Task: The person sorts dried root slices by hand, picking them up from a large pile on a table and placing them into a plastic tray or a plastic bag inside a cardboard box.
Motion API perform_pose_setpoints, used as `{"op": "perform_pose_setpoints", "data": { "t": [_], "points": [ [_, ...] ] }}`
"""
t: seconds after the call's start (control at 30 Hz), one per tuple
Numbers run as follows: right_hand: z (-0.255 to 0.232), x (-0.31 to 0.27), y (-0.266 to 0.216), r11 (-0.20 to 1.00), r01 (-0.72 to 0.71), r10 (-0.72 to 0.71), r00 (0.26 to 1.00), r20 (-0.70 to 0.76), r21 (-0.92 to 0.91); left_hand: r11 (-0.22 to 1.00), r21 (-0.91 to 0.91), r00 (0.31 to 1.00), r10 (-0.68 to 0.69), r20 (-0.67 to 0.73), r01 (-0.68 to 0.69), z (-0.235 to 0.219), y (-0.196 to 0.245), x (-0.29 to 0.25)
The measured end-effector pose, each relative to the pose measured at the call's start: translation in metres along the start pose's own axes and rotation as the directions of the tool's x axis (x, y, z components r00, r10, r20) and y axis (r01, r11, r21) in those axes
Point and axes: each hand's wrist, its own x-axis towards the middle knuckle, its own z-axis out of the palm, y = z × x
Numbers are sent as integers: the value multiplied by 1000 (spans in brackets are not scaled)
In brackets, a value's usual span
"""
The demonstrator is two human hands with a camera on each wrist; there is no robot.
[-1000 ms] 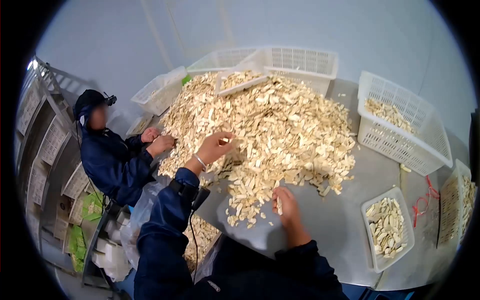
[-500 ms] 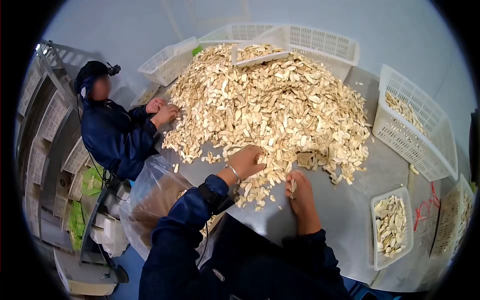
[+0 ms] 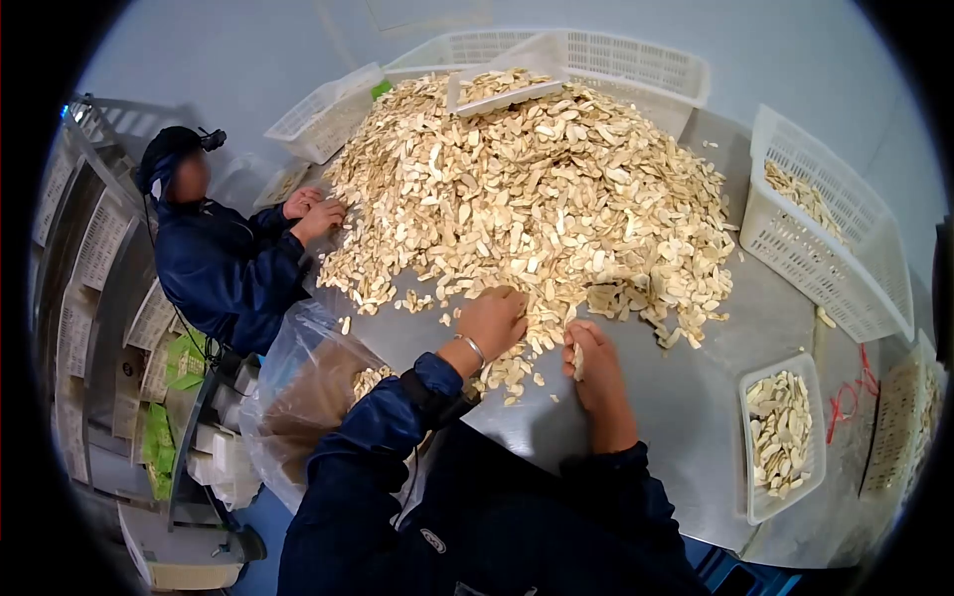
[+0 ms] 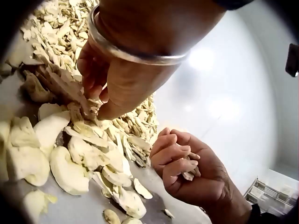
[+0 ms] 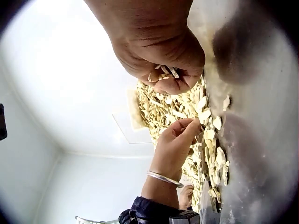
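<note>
A big heap of pale dried slices (image 3: 537, 189) covers the steel table (image 3: 686, 417). My left hand (image 3: 494, 320), with a metal bangle on the wrist, is at the heap's near edge. Its curled fingers and thumb pinch into the slices (image 4: 79, 105). My right hand (image 3: 588, 350) lies just beside it on the table, fingers curled round a few slices (image 4: 189, 173). In the right wrist view those slices (image 5: 166, 72) show between the curled fingers, and the left hand (image 5: 180, 135) reaches into the heap behind.
A small white tray of slices (image 3: 782, 432) sits at my right, with a larger basket (image 3: 825, 228) beyond it. Empty baskets (image 3: 616, 60) stand behind the heap. Another person (image 3: 229, 268) works at the table's left. A plastic bag (image 3: 298, 397) hangs off the near-left edge.
My left hand has come down from higher on the heap to its near edge, close beside the right hand. The right hand stays put, still holding slices.
</note>
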Motion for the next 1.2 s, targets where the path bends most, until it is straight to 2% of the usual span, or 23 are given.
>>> {"op": "perform_pose_setpoints", "data": {
  "t": [0.03,0.13,0.17,0.27,0.37,0.47,0.5,0.6,0.63,0.67,0.73,0.77,0.87,0.9,1.0,1.03,1.1,1.13,1.2],
  "points": [
    [-1,0,1,1000,6,-6,1000,-1,-2,999,20,999,-30,-39,31,4,0,1],
    [-1,-1,0,1000,7,-7,1000,2,1,994,56,996,-90,13,89,6,-6,1],
    [-1,0,1,1000,11,-11,1000,7,-5,997,43,997,-68,-30,69,10,-11,-1],
    [1,0,4,1000,9,-9,1000,8,-18,986,-148,995,-85,-59,75,9,-18,-5],
    [7,-5,1,998,10,-10,1000,0,-68,837,-509,979,-172,107,202,3,-8,-11],
    [7,-5,4,978,85,-81,996,24,-189,625,-727,959,-177,222,284,-6,16,-20],
    [8,-5,5,964,120,-119,993,19,-236,583,-768,962,-108,249,264,-3,18,-22],
    [3,0,14,948,141,-140,990,25,-286,479,-842,969,-110,223,248,2,33,-33],
    [1,1,17,945,152,-145,988,47,-290,407,-873,963,-90,254,268,4,36,-38],
    [0,3,20,942,162,-146,986,75,-294,388,-875,957,-83,279,289,5,38,-44],
    [3,3,19,953,126,-135,991,-14,-275,344,-878,943,-91,321,332,-6,45,-56],
    [4,2,18,958,106,-125,990,-58,-265,456,-790,907,-111,406,410,-15,46,-63],
    [5,-1,5,999,8,-9,1000,-30,-52,627,-754,974,-41,221,198,-12,40,-87],
    [2,-3,2,999,-20,18,998,55,43,626,-757,981,-86,174,189,-18,39,-91],
    [6,-4,-2,986,-117,122,992,-35,120,636,-720,952,-282,118,277,-20,14,-90],
    [12,-7,-6,990,-117,122,991,-50,80,699,-654,934,-356,35,291,-22,8,-87],
    [11,-5,-1,995,-97,97,995,-26,-2,901,-394,947,-268,-178,181,-21,-10,-82],
    [10,-3,0,996,-84,83,996,-13,-44,962,-237,942,-198,-270,134,-21,-18,-80],
    [8,-2,2,997,-80,80,997,5,-13,970,-203,966,-172,-191,132,-21,-21,-79]
  ]
}}
